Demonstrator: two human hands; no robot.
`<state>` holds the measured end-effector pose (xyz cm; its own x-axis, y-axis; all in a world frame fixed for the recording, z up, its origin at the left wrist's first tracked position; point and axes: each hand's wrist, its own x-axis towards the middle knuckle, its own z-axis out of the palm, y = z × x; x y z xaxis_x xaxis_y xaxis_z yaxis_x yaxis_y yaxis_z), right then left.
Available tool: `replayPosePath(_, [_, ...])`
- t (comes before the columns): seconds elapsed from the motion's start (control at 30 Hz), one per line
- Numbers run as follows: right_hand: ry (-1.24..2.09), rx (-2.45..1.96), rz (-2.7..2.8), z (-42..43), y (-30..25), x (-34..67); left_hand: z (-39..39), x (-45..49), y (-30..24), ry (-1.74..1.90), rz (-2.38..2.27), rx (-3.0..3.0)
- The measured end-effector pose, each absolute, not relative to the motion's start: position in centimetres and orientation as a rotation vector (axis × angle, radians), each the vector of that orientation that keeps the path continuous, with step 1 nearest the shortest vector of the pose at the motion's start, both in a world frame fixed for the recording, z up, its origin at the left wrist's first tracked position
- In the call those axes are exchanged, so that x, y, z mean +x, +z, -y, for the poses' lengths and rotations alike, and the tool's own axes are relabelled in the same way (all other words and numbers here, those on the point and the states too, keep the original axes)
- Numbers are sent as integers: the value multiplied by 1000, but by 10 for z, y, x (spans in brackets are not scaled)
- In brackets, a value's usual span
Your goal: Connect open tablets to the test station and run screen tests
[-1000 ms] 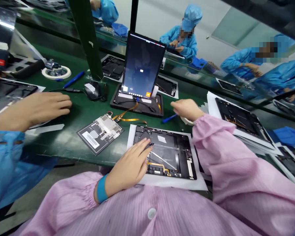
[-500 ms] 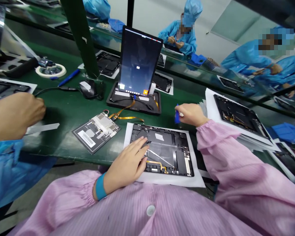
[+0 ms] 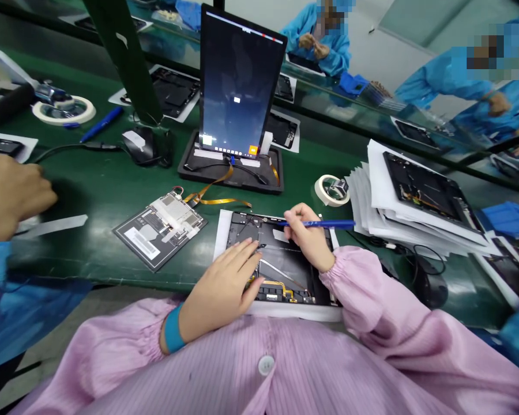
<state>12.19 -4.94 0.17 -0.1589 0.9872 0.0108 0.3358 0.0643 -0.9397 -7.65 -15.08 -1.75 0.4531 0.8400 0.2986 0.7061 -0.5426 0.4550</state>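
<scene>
The right grip (image 3: pixel 308 239) clenches a blue pick (image 3: pixel 328 223) above the open tablet (image 3: pixel 285 259) at the surface (image 3: pixel 90 190)'s front edge; the left grip (image 3: pixel 216 291) lies released on it (thin, stiff yet fragile: hold by its rim).

Bright, even light, apparently from above; no lamp in view. One small white glint on the dark tablet screen (image 3: pixel 237 100). Soft shadow on the green bench (image 3: pixel 95 253) beside a co-worker's hand (image 3: pixel 12 196) at left. Strong wide-angle bowing curves the bench edges toward the corners. Near pink sleeve (image 3: pixel 393 311) slightly soft. Mosaic blocks (image 3: pixel 495 55) obscure a patch at far right.
</scene>
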Motion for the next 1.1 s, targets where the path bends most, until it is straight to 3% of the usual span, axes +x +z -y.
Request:
replayPosePath(0.23, [784,-1532,1687,57,2,118,152,-76,-18,749,-1335,2429])
replayPosePath(1.1, [801,-1446,1833,59,2,120,151,-75,-17,739,-1347,2451])
